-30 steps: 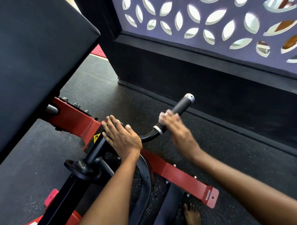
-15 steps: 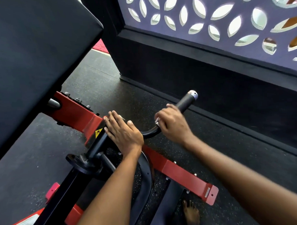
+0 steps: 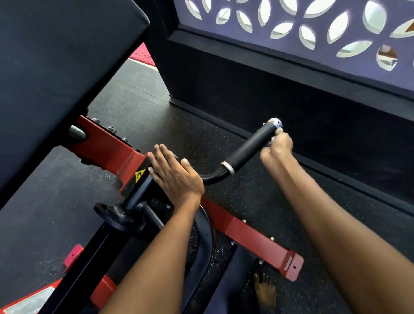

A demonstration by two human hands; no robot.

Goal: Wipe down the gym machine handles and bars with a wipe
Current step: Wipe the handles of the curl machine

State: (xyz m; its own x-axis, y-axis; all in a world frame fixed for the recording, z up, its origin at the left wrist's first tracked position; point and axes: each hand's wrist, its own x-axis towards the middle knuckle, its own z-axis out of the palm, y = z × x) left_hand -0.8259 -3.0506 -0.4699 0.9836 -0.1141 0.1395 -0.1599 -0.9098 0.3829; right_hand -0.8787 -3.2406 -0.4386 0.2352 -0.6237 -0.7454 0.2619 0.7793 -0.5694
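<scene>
A black foam-gripped handle (image 3: 250,146) with a silver end cap (image 3: 274,123) rises to the right from a curved black bar (image 3: 214,176) on the red-framed gym machine (image 3: 108,149). My right hand (image 3: 275,148) is curled beside the far end of the grip, pinching a small white wipe (image 3: 273,139) against it; most of the wipe is hidden by the fingers. My left hand (image 3: 174,176) lies flat, fingers straight, on the black post where the bar joins the frame.
A large black pad (image 3: 43,69) fills the upper left. A dark low wall (image 3: 293,89) with a purple cut-out screen (image 3: 314,21) runs behind the handle. A red floor beam (image 3: 259,244) crosses below my arms. A bare foot (image 3: 265,289) stands on the speckled rubber floor.
My right hand has slid with the wipe from the lower end of the grip, near the silver ring, up to the end cap. The left hand has stayed on the post.
</scene>
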